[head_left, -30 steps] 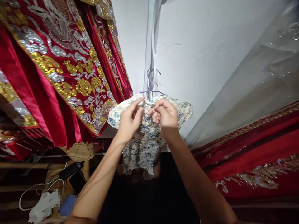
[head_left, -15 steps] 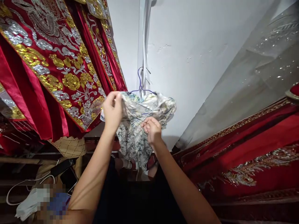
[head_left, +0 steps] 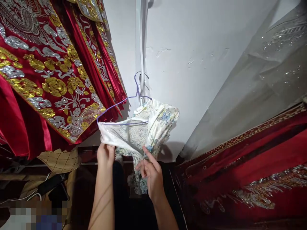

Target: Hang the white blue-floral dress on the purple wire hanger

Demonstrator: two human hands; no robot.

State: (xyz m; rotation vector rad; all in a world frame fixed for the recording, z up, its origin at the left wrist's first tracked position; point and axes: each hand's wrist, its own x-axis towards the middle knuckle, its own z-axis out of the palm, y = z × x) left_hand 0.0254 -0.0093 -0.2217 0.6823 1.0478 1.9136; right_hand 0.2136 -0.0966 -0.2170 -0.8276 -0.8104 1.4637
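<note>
A white floral dress (head_left: 161, 121) with blue and green print hangs on a purple wire hanger (head_left: 117, 103) at the wall. Its right shoulder is still over the hanger, while the left shoulder sags below the hanger's bare left arm. My left hand (head_left: 105, 155) is closed on the dress's fabric under the hanger's left end. Lower on the front, my right hand (head_left: 151, 174) has its forefinger stretched along the cloth and its other fingers curled at the gathered fabric. The lower part of the dress hangs down between my hands.
Red garments with gold and silver embroidery (head_left: 55, 86) hang at the left. On the right are a sheer sparkly cover (head_left: 240, 86) and red beaded cloth (head_left: 254, 169). A rack with a cable (head_left: 35, 195) and dark devices stands at lower left.
The dress's left shoulder has come down, baring the hanger's left arm. Both my hands have moved lower, and the view has shifted slightly.
</note>
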